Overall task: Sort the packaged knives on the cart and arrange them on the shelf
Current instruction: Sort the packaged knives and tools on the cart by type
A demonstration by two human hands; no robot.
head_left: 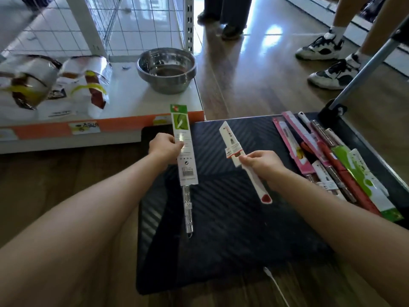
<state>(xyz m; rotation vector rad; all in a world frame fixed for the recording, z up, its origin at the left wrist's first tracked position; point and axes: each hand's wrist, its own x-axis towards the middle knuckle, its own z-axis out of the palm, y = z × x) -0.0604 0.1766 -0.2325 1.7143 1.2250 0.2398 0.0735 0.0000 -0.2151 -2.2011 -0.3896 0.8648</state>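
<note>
Head view (the only one). The left hand [164, 147] is pinching a knife on a green card [187, 171] at the card's edge, approx. at its middle, w/ the steel handle hanging down below the card. The right hand [261, 162] is gripping a white knife [230, 138] w/ a red end, just where the paper sleeve is meeting the handle. Both knives are being held up over the left half of the black cart [221, 251]. The hands are apart from each other.

Handling, in my judgement: both pkgs are looking light and stiff. The card is thin and glossy, so it may be slipping or bending. It is better to be taking hold at the handle, or of card + blade together. The sleeve on the white one may be sliding off, so fingers are best placed over sleeve and handle both.

Count: 2 knives in the hands. A pile of knives [338, 165] is lying on the cart's right side, at least 6, overlapping; the exact no. I cannot tell. The shelf [124, 89] is carrying no knife yet, only 1 steel bowl [166, 69] and 2 foil bags [84, 83].
</note>
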